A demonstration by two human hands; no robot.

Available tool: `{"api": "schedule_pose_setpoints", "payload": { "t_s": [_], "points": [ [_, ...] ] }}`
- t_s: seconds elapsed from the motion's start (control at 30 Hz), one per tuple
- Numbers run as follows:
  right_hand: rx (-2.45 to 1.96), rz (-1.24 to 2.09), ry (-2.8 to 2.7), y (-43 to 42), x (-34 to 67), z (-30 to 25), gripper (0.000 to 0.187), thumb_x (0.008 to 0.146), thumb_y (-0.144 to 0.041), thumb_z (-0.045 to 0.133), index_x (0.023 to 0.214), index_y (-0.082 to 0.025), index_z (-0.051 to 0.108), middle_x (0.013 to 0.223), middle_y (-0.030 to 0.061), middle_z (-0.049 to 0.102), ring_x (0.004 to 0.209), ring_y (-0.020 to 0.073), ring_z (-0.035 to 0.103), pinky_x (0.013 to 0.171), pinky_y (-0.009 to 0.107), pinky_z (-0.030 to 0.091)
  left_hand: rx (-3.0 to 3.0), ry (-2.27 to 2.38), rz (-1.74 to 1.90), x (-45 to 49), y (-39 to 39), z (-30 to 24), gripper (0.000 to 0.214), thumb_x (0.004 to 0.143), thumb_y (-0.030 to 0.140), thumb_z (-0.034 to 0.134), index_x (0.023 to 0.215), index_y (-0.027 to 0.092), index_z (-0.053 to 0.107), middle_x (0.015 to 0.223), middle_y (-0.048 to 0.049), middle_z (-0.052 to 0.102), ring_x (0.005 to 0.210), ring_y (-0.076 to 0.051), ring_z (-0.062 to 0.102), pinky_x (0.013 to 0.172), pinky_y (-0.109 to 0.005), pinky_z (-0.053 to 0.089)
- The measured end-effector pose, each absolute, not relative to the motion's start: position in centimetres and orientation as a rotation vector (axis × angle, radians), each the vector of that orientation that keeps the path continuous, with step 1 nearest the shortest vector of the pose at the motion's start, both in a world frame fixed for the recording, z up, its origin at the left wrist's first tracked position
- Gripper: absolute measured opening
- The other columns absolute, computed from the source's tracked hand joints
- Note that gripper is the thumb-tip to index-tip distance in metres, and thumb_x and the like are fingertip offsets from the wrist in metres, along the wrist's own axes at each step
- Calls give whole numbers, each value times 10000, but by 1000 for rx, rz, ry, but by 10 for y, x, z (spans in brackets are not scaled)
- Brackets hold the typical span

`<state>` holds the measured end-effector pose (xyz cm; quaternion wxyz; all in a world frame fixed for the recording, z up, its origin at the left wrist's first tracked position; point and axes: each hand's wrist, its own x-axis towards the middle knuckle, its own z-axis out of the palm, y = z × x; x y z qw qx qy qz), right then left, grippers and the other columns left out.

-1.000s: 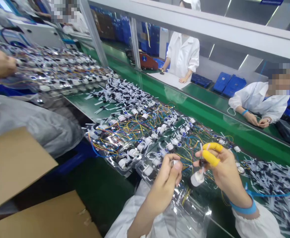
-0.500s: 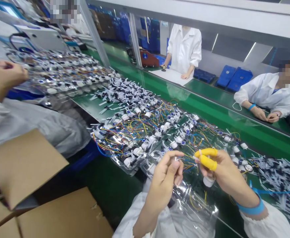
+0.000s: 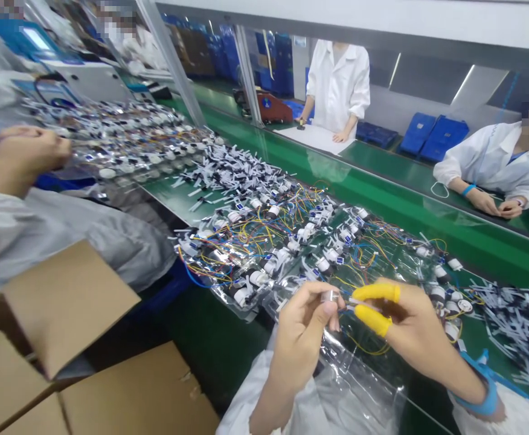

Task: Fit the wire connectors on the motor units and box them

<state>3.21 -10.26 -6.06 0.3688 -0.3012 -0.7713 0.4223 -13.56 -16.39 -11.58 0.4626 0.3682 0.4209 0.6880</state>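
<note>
My left hand (image 3: 303, 329) is closed on a small silvery part (image 3: 330, 296), gripped between thumb and index finger. Yellow finger cots cover the thumb and index finger of my right hand (image 3: 404, 314). Those two fingertips pinch a thin pale strip (image 3: 357, 303), close beside the silvery part; whether the two touch is unclear. Beneath both hands lies a clear plastic tray (image 3: 359, 386). White round parts (image 3: 437, 294) with yellow and blue wires (image 3: 364, 257) sit in the tray beyond my hands.
Black-and-white strips lie in a pile (image 3: 518, 326) at right and another pile (image 3: 228, 172) farther back. More wired parts fill a second tray (image 3: 246, 241). Open cardboard boxes (image 3: 133, 393) stand lower left. A co-worker's hands (image 3: 31, 151) work at left; other people sit or stand across the green bench.
My right hand's yellow-covered fingertips have come closer to my left hand. The white round part that hung below my right hand no longer shows there. The silvery part is now more exposed.
</note>
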Motion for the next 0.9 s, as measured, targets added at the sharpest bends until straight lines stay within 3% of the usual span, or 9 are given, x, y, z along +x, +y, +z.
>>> {"api": "schedule_pose_setpoints", "payload": {
  "t_s": [0.13, 0.37, 0.6, 0.9],
  "points": [
    [-646, 839, -2054, -105, 31, -62, 167, 922, -128, 721, 1005, -243, 809, 688, -28, 566, 564, 118, 488, 509, 250, 353, 930, 1058, 1712, -134, -163, -116, 261, 913, 409, 777, 958, 158, 723, 778, -40, 733, 572, -117, 623, 586, -222, 525],
    [-596, 749, -2066, -105, 32, -67, 137, 934, -114, 716, 972, -231, 776, 711, -38, 516, 596, 114, 464, 531, 256, 332, 993, 1013, 1712, -125, -164, -118, 190, 934, 360, 756, 953, 171, 754, 665, 10, 648, 560, -105, 618, 559, -173, 506],
    [-651, 885, -1998, -106, 30, -69, 177, 900, -102, 730, 935, -262, 796, 693, -47, 527, 589, 112, 455, 532, 250, 326, 1009, 988, 1733, -123, -165, -120, 201, 951, 378, 743, 956, 177, 738, 677, 19, 637, 568, -88, 609, 566, -151, 500],
    [-788, 1333, -1636, -106, 21, -89, 30, 835, -241, 829, 812, -247, 810, 728, -19, 690, 632, 121, 583, 643, 237, 484, 1014, 990, 1747, -121, -161, -122, 265, 959, 433, 729, 954, 168, 716, 657, 21, 618, 550, -91, 599, 551, -157, 485]
  ]
}}
